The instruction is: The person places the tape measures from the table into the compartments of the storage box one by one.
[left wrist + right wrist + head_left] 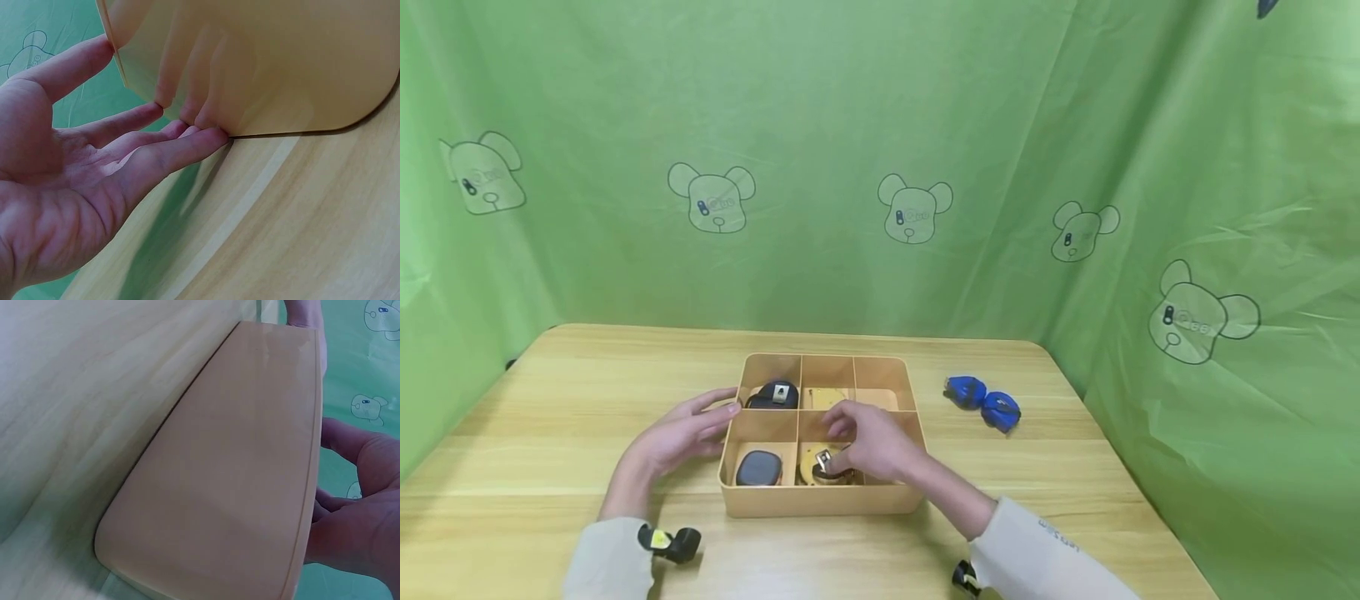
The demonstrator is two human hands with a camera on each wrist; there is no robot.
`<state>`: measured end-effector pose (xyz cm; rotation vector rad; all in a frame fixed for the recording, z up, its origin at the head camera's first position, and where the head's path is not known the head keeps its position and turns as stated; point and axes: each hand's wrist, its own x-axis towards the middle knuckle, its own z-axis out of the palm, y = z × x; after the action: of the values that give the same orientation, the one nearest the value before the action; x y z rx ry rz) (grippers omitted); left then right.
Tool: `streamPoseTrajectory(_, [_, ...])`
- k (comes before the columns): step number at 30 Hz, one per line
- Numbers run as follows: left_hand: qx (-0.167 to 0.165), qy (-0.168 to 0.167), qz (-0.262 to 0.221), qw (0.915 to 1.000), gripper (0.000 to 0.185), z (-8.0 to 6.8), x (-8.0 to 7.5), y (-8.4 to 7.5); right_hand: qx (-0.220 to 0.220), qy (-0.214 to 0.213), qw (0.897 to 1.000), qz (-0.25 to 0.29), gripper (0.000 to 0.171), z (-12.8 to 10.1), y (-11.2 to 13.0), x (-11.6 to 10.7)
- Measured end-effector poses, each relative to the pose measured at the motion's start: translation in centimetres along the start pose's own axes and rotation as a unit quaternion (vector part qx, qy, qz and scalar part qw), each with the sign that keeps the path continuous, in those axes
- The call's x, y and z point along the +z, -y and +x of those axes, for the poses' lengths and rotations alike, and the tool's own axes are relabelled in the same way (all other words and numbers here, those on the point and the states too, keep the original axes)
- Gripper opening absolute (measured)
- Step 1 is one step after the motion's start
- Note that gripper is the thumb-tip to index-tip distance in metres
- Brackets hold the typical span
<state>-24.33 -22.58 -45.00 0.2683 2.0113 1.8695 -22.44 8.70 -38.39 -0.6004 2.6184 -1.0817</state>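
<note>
A tan box (820, 500) with several compartments stands on the table. My left hand (688, 429) has its fingers extended, fingertips against the box's left wall; the left wrist view shows the fingertips (212, 136) low on that wall. My right hand (880, 442) reaches into the front middle compartment, its thumb at a dark piece with a metal clip (823, 461) beside a yellow rounded thing (807, 464). Whether it pinches anything is unclear; the box wall (219, 462) hides its fingertips in the right wrist view. A dark grey rounded-square thing (759, 468) lies front left.
Back left in the box is a black rounded thing (767, 395) with a silver tab. Another yellow thing (826, 398) lies back middle. Two blue-and-black things (965, 392) lie on the wooden table (1037, 517) right of the box. A green curtain (820, 275) hangs behind.
</note>
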Motion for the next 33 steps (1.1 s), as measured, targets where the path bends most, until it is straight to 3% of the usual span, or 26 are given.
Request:
streamPoseTrajectory(17, [0.001, 0.002, 0.005, 1.0, 0.074, 0.0, -0.2, 0.2, -0.011, -0.004, 0.998, 0.055, 0.047, -0.2, 0.2, -1.6])
streamPoseTrajectory(27, [0.004, 0.005, 0.0, 1.0, 0.074, 0.0, -0.2, 0.1, 0.012, -0.1, 0.991, 0.088, 0.038, -0.3, -0.1, -2.4])
streamPoseTrajectory(33, [0.003, 0.004, 0.002, 1.0, 0.074, 0.0, -0.2, 0.2, 0.014, -0.188, 0.978, 0.09, 0.032, -0.1, -0.6, -3.1])
